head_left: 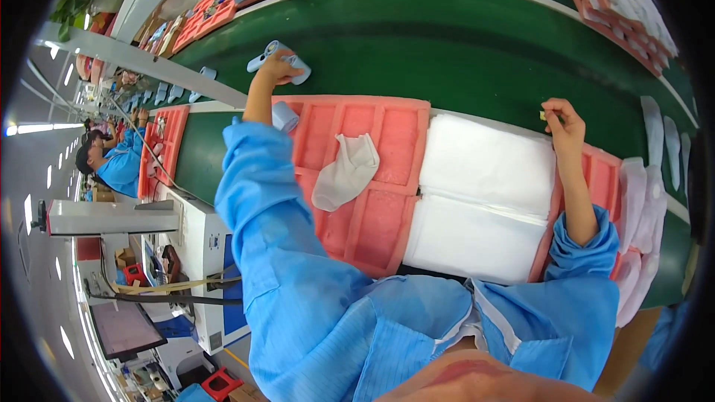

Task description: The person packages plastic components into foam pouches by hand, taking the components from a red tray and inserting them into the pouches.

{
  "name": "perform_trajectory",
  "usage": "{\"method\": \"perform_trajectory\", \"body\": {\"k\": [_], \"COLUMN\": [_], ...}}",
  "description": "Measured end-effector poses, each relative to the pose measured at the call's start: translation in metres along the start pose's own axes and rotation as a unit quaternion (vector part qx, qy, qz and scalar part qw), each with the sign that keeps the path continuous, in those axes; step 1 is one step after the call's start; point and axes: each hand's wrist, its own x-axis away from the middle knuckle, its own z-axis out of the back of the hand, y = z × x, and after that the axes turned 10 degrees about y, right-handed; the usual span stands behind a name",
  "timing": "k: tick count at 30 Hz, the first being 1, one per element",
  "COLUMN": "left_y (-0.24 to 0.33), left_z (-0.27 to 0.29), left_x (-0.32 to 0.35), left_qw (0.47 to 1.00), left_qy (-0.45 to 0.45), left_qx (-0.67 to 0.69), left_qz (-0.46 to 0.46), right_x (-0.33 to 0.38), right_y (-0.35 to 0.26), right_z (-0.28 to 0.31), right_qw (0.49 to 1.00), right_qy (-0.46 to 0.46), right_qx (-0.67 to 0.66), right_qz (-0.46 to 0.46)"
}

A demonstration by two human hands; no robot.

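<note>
My left hand (280, 68) reaches out to the green conveyor belt, its fingers closed round a light-blue handheld device (300, 72) with rounded ends. Another light-blue rounded part shows just beyond the fingers; whether it belongs to the same device I cannot tell. My right hand (566, 125) is raised over the belt's near edge, with thumb and fingertips pinching a small yellow-green piece (543, 115). Between the hands, a pale grey-white cloth-like pouch (346, 172) lies across a pink compartment tray (399, 225). A light-blue part (284, 116) rests in the tray's far left corner.
Two stacks of white sheets (485, 160) lie beside the tray. Whitish wrapped items (642, 208) are piled at the right. Filled pink trays (611, 7) stand across the belt. A metal post (160, 65) slants in at the left, with a co-worker in blue (123, 165) farther off.
</note>
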Motion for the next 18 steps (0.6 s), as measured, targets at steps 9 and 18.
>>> {"method": "perform_trajectory", "body": {"k": [9, 18], "left_y": [0.202, 0.267], "left_z": [-0.105, -0.179], "left_x": [0.247, 0.367], "left_qw": [0.881, 0.759], "left_qy": [-0.114, -0.090], "left_qx": [0.310, 0.561], "left_qz": [-0.338, -0.319], "right_x": [0.037, 0.023], "right_y": [-0.095, -0.110], "right_z": [0.000, 0.032], "right_qw": [0.973, 0.944], "right_qy": [-0.005, 0.067], "right_qx": [0.049, 0.139], "right_qz": [0.227, 0.291]}}
